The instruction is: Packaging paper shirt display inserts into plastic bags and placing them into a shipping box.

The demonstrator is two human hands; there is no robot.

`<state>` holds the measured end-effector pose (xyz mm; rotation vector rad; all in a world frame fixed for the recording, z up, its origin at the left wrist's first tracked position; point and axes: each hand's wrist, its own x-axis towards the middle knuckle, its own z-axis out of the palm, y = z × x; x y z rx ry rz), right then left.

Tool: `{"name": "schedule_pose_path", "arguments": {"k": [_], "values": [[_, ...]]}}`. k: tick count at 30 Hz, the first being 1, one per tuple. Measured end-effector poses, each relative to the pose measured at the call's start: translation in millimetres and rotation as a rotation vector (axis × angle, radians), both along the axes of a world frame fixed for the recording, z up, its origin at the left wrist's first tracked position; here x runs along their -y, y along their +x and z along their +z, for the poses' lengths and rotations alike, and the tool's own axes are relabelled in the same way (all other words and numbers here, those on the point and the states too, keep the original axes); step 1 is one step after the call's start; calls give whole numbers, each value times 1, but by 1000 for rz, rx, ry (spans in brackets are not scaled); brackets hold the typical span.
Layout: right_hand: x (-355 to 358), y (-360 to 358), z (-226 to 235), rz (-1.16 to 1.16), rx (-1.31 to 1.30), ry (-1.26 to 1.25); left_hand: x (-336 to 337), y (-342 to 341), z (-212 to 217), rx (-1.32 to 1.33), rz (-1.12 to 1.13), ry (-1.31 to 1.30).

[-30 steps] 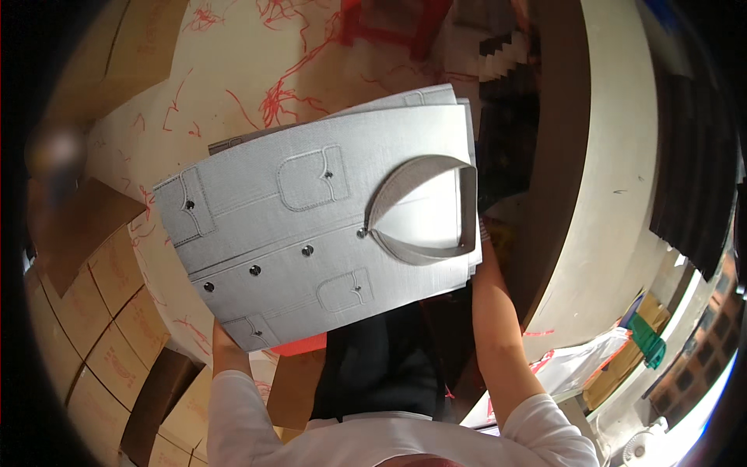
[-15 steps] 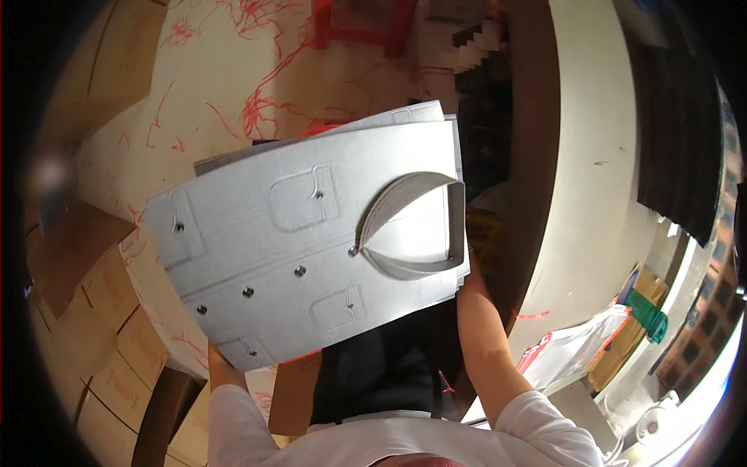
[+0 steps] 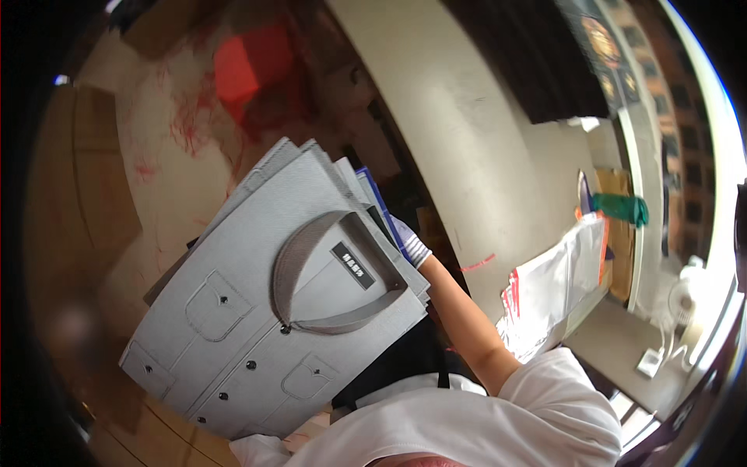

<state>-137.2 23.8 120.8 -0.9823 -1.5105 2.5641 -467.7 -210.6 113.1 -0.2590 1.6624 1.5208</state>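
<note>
A stack of flat grey shirt-shaped packages [image 3: 257, 311] fills the middle of the view, held in front of my body. The top one has a stand-up collar [image 3: 296, 249], dark buttons and pockets with stitched outlines. Inside the collar is a small dark label [image 3: 353, 265]. A blue edge [image 3: 380, 206] shows among the layers at the right side. My right hand [image 3: 412, 243], in a pale glove with a striped cuff, grips that side edge; its fingers are hidden behind the stack. My left hand is hidden under the near-left part, with only its sleeve [image 3: 261, 450] showing.
A long pale table [image 3: 459, 109] runs along the right. Clear plastic bags with red edges [image 3: 552, 268] lie there, near a green object [image 3: 618, 208] and a white fan [image 3: 685, 300]. Beyond the stack stands a red stool [image 3: 253, 66]. Cardboard boxes [image 3: 101, 171] line the left.
The stack has moved down and left and turned counter-clockwise, its collar end pointing up and right. The label and my gloved right hand have come into sight. The whole view has turned too.
</note>
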Motion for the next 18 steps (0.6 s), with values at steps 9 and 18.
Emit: {"name": "schedule_pose_path", "arguments": {"k": [9,18], "values": [[-35,13,107,-161,52,51,-94,39,64,-178,-230,104],[-170,169,98,-279,23,228,-245,63,157,-283,-291,130]]}}
